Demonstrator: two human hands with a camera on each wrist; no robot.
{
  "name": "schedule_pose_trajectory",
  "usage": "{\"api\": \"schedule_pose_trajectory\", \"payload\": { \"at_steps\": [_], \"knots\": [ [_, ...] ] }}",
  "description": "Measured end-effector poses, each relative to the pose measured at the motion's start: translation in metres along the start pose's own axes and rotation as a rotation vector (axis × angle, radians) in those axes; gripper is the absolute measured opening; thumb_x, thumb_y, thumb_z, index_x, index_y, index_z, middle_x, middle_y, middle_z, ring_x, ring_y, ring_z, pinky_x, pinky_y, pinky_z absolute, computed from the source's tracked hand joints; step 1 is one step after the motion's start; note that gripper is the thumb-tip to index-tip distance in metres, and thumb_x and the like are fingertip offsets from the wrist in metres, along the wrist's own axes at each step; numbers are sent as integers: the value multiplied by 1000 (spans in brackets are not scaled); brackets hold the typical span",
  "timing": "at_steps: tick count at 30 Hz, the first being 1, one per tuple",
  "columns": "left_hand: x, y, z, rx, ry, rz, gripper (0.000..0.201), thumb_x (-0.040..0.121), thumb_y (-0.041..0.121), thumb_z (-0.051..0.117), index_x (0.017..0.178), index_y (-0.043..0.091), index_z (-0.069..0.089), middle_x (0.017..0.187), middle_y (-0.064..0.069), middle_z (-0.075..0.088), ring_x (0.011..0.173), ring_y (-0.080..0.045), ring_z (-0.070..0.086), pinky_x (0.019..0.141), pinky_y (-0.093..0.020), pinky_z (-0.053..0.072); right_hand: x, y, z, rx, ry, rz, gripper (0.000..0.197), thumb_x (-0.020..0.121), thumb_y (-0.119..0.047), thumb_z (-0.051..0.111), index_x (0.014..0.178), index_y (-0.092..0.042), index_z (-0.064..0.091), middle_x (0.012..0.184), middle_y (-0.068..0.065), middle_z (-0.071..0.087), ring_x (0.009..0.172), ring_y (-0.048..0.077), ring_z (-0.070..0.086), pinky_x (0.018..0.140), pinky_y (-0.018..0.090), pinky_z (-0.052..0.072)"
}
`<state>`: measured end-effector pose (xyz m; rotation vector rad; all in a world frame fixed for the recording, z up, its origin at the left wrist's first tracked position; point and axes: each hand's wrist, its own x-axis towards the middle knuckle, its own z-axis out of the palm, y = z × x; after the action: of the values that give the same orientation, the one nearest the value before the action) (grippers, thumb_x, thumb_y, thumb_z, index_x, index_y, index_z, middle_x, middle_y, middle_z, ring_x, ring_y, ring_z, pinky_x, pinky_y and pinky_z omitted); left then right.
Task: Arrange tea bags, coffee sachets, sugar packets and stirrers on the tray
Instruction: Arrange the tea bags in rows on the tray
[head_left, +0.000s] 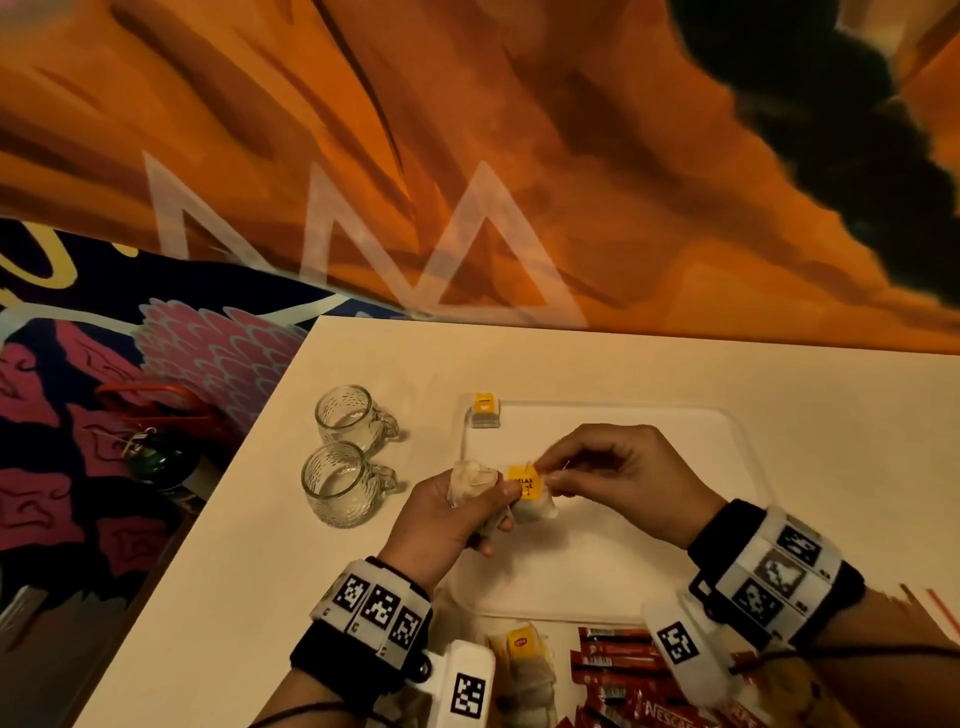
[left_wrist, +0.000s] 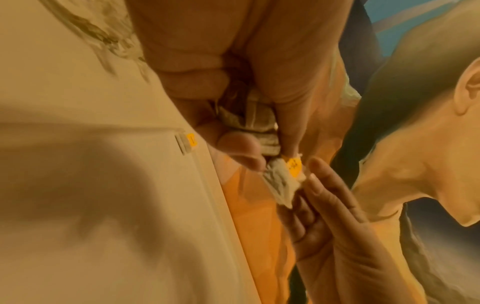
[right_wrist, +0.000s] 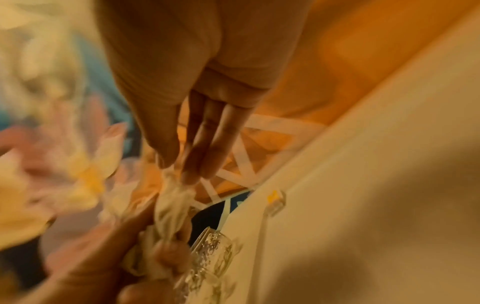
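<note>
two glass mugs (head_left: 348, 457), white table (head_left: 260, 545), orange wall (head_left: 571, 130)

Yellow tag (head_left: 523, 483) — red sachets (head_left: 618, 660).

We seem to be in a café or lounge: painted wall mural (head_left: 467, 156), white table (head_left: 260, 545), glass mugs (head_left: 343, 488).
</note>
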<state>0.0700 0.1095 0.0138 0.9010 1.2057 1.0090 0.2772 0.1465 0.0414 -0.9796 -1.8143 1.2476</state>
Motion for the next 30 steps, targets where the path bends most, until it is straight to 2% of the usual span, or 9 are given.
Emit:
{"api": "schedule_pose_trajectory", "payload": {
  "at_steps": [3,7,10,13,16,19,22,26,30],
  "knots": [
    [11,-3,1,-11,78,25,5,82,13,71,84,8,70,68,-10,68,63,-16,62,45,-24,45,6,15,8,239,81,192,26,81,-8,72,107,-11,69,83,10,68,73,21,66,71,30,56],
    [27,-8,0,28,112,22,8,81,15,73,85,9,70,76,-16,70,66,-17,64,47,-25,46,18,40,20,123,136,240,5,80,-12,75,83,-13,70,68,-5,65,66,10,61,69,22,50],
    [38,-12,-7,61,139,26,6,82,15,72,84,9,71,73,-12,70,65,-16,64,48,-26,48,32,60,18,76,127,284,7,84,-11,72,80,-15,68,62,-9,63,61,5,57,65,17,46],
    [42,-14,-19,45,192,27,6,83,11,70,84,5,69,69,-7,69,62,-15,64,46,-24,48,50,83,16,78,96,413,9,86,-11,70,78,-13,67,62,-3,60,58,10,51,56,21,42],
    [44,-18,-29,46,201,3,6,83,11,70,84,5,69,69,-8,69,62,-16,65,44,-24,47,70,104,13,86,128,583,10,87,-13,70,87,-2,69,53,2,60,41,9,48,40,19,35],
    [45,-20,-29,20,184,-9,4,84,6,67,83,3,67,64,-7,69,55,-12,65,41,-22,46,94,114,8,23,173,651,11,84,-17,73,85,-7,70,49,6,62,35,12,48,36,19,33],
    [44,-23,-26,-22,151,-13,7,85,3,64,87,-4,66,63,-7,70,54,-14,66,41,-23,48,114,123,4,-80,251,607,10,79,-19,78,78,-11,72,54,-4,64,47,10,55,50,20,42],
    [46,-24,-24,-77,157,-29,17,84,4,64,93,-10,65,71,-15,72,61,-23,66,46,-30,51,128,131,6,-55,381,631,19,76,-22,81,87,-8,77,87,4,72,84,17,64,77,25,47],
    [50,-31,-27,-83,154,-40,35,73,19,69,94,-8,65,79,-24,70,71,-35,66,59,-40,53,129,131,13,73,431,651,22,75,-19,81,92,-5,76,90,5,71,89,18,64,80,24,46]
  ]
}}
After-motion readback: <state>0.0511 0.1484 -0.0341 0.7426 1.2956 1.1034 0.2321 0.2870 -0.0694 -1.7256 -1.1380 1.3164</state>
